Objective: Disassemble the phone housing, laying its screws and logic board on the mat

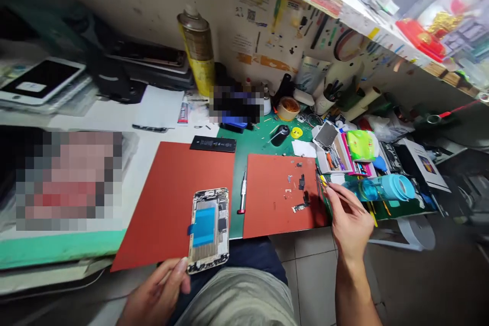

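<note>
The person's left hand [170, 277] reaches in from the near side, pinching an opened phone [209, 229] by its near left corner, thumb uppermost and the other fingers curled underneath. The phone, with a blue sheet [204, 227] inside, is over the near right corner of the left mat [153, 204], its lower end past the near edge; from here I can't tell whether it touches the mat.

The right hand [350, 216], forearm upright and fingers bent inward, grips a thin tool [349, 196], perhaps tweezers, just beyond the right edge of the right mat [267, 193]. Small parts [301, 182] lie along that mat's right side. A screwdriver [243, 191] sits between the mats.

A black battery [213, 143] crosses the left mat's far edge; its pale print is too small to read. So is the writing on a tube [183, 112] farther back. A QR code [251, 14] shows on the wall.
</note>
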Available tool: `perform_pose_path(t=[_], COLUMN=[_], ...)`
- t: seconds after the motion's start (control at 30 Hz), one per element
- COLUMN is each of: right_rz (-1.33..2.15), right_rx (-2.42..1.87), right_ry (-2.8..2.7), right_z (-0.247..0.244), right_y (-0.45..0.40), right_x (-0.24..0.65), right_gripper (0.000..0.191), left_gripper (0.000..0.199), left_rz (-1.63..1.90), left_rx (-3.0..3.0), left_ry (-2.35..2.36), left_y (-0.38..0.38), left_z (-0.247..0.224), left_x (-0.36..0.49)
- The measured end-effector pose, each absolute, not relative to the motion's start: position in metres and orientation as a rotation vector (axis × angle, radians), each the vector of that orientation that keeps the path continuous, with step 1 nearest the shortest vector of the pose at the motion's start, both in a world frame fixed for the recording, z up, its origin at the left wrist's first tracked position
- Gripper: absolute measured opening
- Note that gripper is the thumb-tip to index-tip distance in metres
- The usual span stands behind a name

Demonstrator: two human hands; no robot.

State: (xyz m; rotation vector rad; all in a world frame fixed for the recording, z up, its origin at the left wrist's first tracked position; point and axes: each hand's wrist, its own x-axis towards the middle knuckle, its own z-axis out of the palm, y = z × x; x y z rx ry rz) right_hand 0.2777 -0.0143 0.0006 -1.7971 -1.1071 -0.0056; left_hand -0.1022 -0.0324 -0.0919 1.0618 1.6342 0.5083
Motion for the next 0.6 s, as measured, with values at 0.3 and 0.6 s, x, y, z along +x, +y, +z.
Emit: perform_pose_path(t=[0.3,0.6], right_rz=[0.22,0.114], right_rx=[-1.037,-0.984], right_ry=[-1.869,-1.975], right_z=[-0.04,-0.079], right_y=[-0.002,0.026], right_x=[0.158,0.136], right_gripper=[0.053,0.048], left_gripper=[0.076,0.069], left_rz=[0.564,0.575], left_rx=[0.775,0.853], left_ry=[1.301,1.258], left_y=[-0.04,-0.044], left_z=[-0.092,-0.098], left_x=[-0.086,-0.086])
